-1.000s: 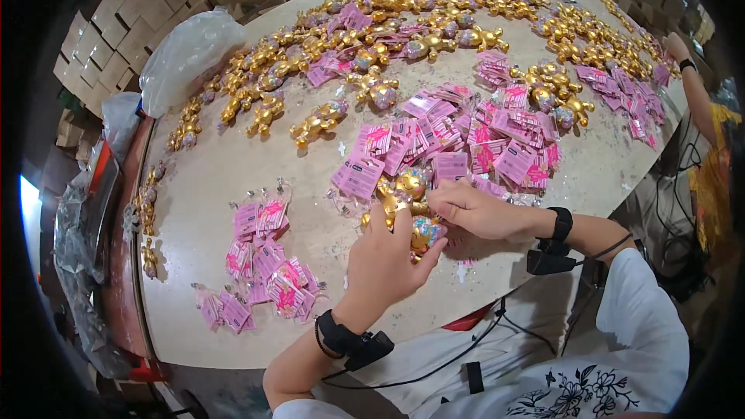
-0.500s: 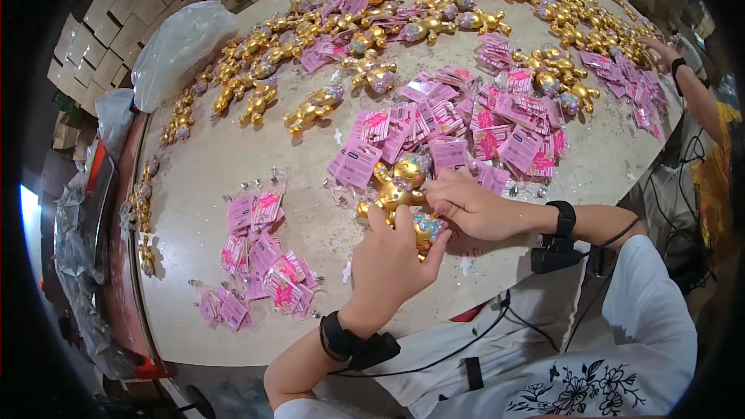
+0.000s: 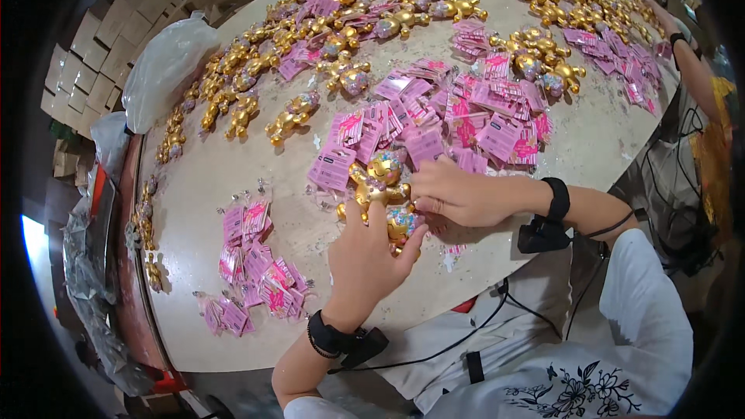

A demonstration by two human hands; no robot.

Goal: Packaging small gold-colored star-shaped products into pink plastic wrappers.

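Note:
My left hand [image 3: 365, 257] is wrapped around a small gold figurine with a glittery, multicoloured head [image 3: 403, 223], steadying it low over the table. My right hand [image 3: 468, 195] is closed beside that head, thumb and fingers bent together; whatever they pinch is hidden. Just beyond my left fingertips another gold figurine with a smiling face [image 3: 383, 169] lies on its back. It rests against a heap of pink printed cards [image 3: 425, 143].
A smaller group of pink cards with little metal clasps [image 3: 264, 264] lies to the left. Many gold figurines [image 3: 341, 74] cover the far side of the table [image 3: 209, 341]. A clear plastic bag [image 3: 164, 70] sits at the far left edge. At right, another person's arm [image 3: 693, 77] reaches in.
The whole view has shifted, moving the table's contents leftward in the picture. My left hand keeps its hold on the figurine; my right fingers have curled in more beside its head.

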